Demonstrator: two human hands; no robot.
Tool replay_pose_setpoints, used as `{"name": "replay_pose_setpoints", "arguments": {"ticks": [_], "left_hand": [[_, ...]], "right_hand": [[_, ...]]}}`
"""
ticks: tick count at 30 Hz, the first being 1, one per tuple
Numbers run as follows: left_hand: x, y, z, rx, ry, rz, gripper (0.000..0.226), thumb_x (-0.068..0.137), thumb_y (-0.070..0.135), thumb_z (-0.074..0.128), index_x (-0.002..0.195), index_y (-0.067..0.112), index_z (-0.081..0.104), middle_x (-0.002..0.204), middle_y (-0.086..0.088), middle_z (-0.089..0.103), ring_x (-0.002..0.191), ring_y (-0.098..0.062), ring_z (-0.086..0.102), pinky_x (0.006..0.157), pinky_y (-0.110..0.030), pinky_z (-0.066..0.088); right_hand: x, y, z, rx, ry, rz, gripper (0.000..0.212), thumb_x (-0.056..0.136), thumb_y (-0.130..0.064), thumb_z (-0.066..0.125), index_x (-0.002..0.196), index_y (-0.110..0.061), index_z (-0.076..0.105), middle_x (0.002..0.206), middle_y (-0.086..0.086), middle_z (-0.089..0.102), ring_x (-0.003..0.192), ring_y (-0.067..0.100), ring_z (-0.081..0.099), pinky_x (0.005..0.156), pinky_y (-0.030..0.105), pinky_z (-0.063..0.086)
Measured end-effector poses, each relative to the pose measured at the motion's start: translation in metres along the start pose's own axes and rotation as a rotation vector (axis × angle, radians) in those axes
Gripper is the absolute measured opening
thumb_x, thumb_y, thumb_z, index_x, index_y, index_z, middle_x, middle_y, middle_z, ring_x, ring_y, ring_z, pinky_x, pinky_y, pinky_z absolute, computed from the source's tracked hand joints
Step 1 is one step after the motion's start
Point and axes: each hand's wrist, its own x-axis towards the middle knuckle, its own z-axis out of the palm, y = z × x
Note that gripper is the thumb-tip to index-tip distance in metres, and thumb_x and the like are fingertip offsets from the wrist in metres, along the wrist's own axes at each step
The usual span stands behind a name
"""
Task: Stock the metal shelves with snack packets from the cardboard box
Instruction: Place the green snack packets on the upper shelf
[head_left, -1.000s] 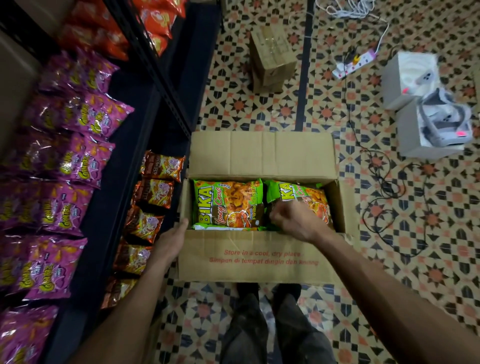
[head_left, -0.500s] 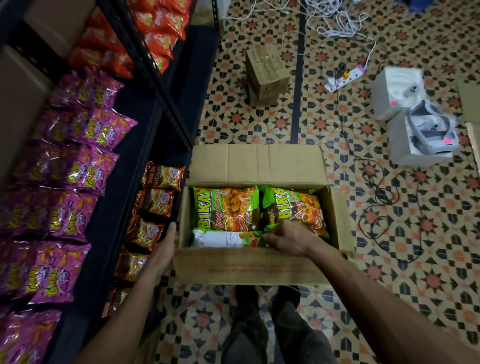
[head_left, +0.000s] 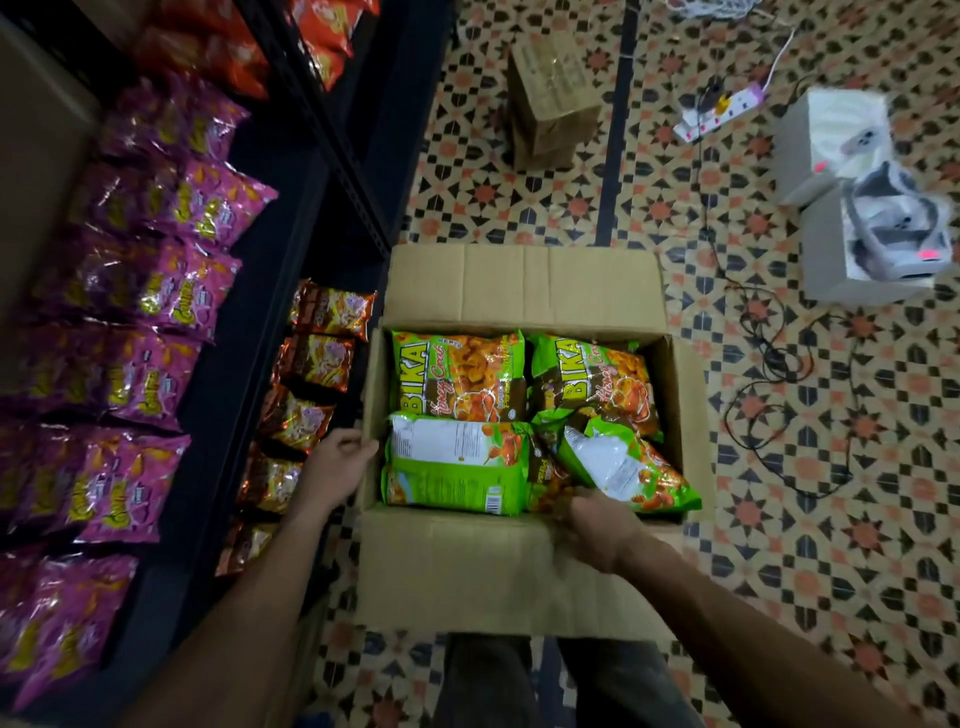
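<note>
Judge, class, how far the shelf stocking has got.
Done: pink packets and brown-orange packets line the black metal shelves. In hand: the right hand grips a green packet; the left hand steadies the cardboard box. Left: green packets fill the box.

1. left hand (head_left: 340, 467) reaches forward, fingers curled in a grip, arm extended.
2. right hand (head_left: 597, 525) reaches forward, back of hand up, fingers bent downward and blurred.
</note>
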Motion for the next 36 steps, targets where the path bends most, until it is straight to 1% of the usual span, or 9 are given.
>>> {"name": "replay_pose_setpoints", "arguments": {"ticks": [4,7,12,17,22,25,28,30,36], "left_hand": [[0.007,-0.012,0.003,0.035,0.012,-0.016,0.04,0.093,0.024,0.066,0.128,0.005,0.059,0.125,-0.011,0.065,0.113,-0.026,0.061,0.096,-0.033,0.045],[0.011,-0.016,0.005,0.234,-0.101,-0.012,0.048,0.094,0.027,0.063,0.138,0.014,0.053,0.13,-0.009,0.063,0.117,-0.03,0.06,0.099,-0.037,0.047],[0.009,-0.018,0.019,0.378,-0.046,-0.008,0.051,0.095,0.026,0.059,0.143,0.014,0.047,0.13,-0.016,0.062,0.116,-0.035,0.058,0.093,-0.036,0.045],[-0.01,-0.01,0.035,0.29,0.214,0.138,0.054,0.093,0.021,0.062,0.141,0.003,0.044,0.137,-0.021,0.049,0.122,-0.038,0.05,0.1,-0.045,0.043],[-0.027,-0.003,0.053,0.15,0.314,0.202,0.045,0.094,0.019,0.06,0.136,0.007,0.049,0.136,-0.016,0.049,0.125,-0.034,0.048,0.104,-0.047,0.041],[-0.025,-0.006,0.065,0.171,0.247,0.103,0.06,0.09,0.023,0.061,0.144,0.01,0.037,0.145,-0.017,0.043,0.132,-0.036,0.043,0.107,-0.05,0.037],[-0.025,-0.011,0.076,0.174,0.161,-0.025,0.075,0.09,0.025,0.064,0.151,0.008,0.024,0.148,-0.019,0.04,0.132,-0.038,0.043,0.106,-0.048,0.039],[-0.028,-0.011,0.08,0.136,0.121,-0.096,0.082,0.09,0.029,0.066,0.154,0.012,0.017,0.148,-0.018,0.043,0.129,-0.038,0.048,0.103,-0.048,0.042],[-0.048,0.001,0.077,0.062,0.096,0.051,0.06,0.082,0.024,0.076,0.136,0.01,0.054,0.132,-0.013,0.057,0.117,-0.032,0.059,0.095,-0.04,0.05]], "right_hand": [[0.004,-0.008,0.004,-0.019,0.034,0.021,0.034,0.098,-0.036,0.051,0.126,-0.019,0.057,0.127,0.006,0.057,0.116,0.029,0.057,0.085,0.037,0.049],[0.012,-0.01,0.0,-0.109,0.003,0.029,0.033,0.099,-0.024,0.051,0.13,-0.017,0.055,0.129,0.006,0.058,0.121,0.029,0.056,0.089,0.039,0.049],[0.013,-0.013,0.002,-0.237,0.006,0.006,0.028,0.097,-0.022,0.052,0.124,-0.018,0.056,0.125,0.004,0.061,0.117,0.028,0.06,0.086,0.038,0.05],[0.015,-0.005,-0.026,0.193,-0.056,0.037,0.027,0.089,-0.033,0.067,0.109,-0.014,0.064,0.108,0.011,0.068,0.103,0.03,0.065,0.079,0.034,0.05],[0.021,0.018,-0.095,0.523,0.336,0.039,0.005,0.09,-0.02,0.068,0.093,-0.016,0.068,0.086,0.003,0.07,0.081,0.021,0.066,0.067,0.028,0.045],[0.053,0.044,-0.115,0.475,0.537,0.13,0.026,0.086,-0.016,0.068,0.111,-0.008,0.065,0.104,0.016,0.066,0.098,0.035,0.061,0.084,0.039,0.049],[0.082,0.062,-0.115,0.276,0.346,0.19,0.066,0.084,-0.024,0.07,0.142,-0.009,0.043,0.134,0.023,0.049,0.123,0.043,0.044,0.105,0.049,0.038],[0.09,0.066,-0.109,0.162,0.232,0.17,0.079,0.087,-0.032,0.069,0.152,-0.011,0.028,0.147,0.022,0.04,0.133,0.043,0.036,0.111,0.049,0.032],[0.071,0.069,-0.105,0.013,0.35,0.16,0.052,0.09,-0.039,0.067,0.132,-0.014,0.05,0.132,0.013,0.056,0.124,0.036,0.047,0.102,0.046,0.037]]}}
